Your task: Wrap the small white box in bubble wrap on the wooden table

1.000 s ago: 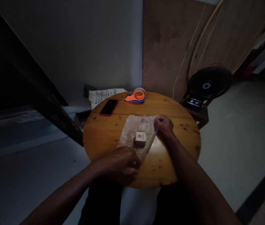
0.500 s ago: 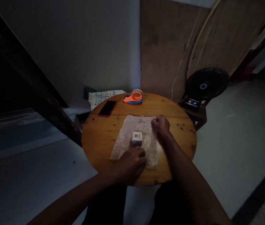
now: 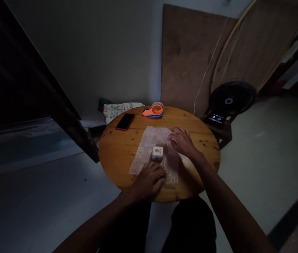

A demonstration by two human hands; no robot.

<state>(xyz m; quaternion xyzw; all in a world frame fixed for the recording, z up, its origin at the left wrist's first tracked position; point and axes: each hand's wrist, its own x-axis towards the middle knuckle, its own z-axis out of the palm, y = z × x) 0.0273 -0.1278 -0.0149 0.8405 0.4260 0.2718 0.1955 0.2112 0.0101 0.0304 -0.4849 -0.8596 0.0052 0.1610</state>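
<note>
A sheet of bubble wrap (image 3: 145,151) lies on the round wooden table (image 3: 112,151). On the middle of the sheet sits a small white box (image 3: 157,153) with red print. My left hand (image 3: 151,179) rests on the near part of the sheet just below the box, its fingers spread a little. At the sheet's right far corner is my right hand (image 3: 182,142), its fingers curled together on the edge of the bubble wrap.
A phone (image 3: 125,121) lies at the table's far left. An orange and blue tape dispenser (image 3: 155,110) stands at the far edge. Beyond the table's right side is a black fan (image 3: 229,100) on a dark stool.
The whole view has shifted slightly. My left hand's fingers have loosened from a closed shape. At the right corner, my right hand has lowered and bent that edge of the wrap inward slightly.
</note>
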